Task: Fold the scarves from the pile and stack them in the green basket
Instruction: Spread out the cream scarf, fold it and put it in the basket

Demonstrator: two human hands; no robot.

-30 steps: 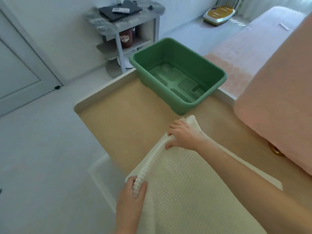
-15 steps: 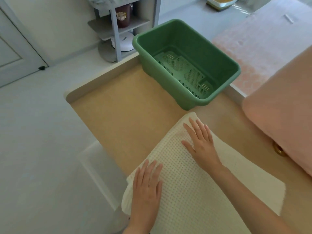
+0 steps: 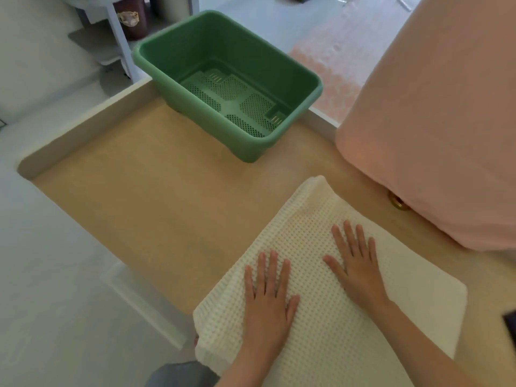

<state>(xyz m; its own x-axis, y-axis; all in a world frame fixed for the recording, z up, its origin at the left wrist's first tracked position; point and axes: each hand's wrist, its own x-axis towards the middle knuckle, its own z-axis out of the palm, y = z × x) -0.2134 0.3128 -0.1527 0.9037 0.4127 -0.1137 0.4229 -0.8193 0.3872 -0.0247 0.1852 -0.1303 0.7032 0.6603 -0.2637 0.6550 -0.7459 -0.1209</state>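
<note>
A tan surface (image 3: 134,208) with a pale raised rim is seen filling the middle of the view. Its right side is overhung by a large mass of pink cloth (image 3: 446,121), under whose lower edge a small brass knob (image 3: 398,203) is visible.

On the near right part of the surface a white waffle-weave scarf (image 3: 315,216) is laid flat, folded over on itself, with its long left edge doubled. The green basket (image 3: 201,115) is set at the far edge of the surface, well apart from the scarf; only its perforated floor is seen inside.

Both hands are laid palm down on the scarf. The left hand (image 3: 268,305) is placed near its left edge and the right hand (image 3: 358,270) just beside it, further in. The fingers (image 3: 272,263) of both are held straight and slightly spread, pressed onto the cloth.

A grey shelf unit (image 3: 92,40) carrying a dark brown pot (image 3: 131,18) is seen on the floor at the far left.
</note>
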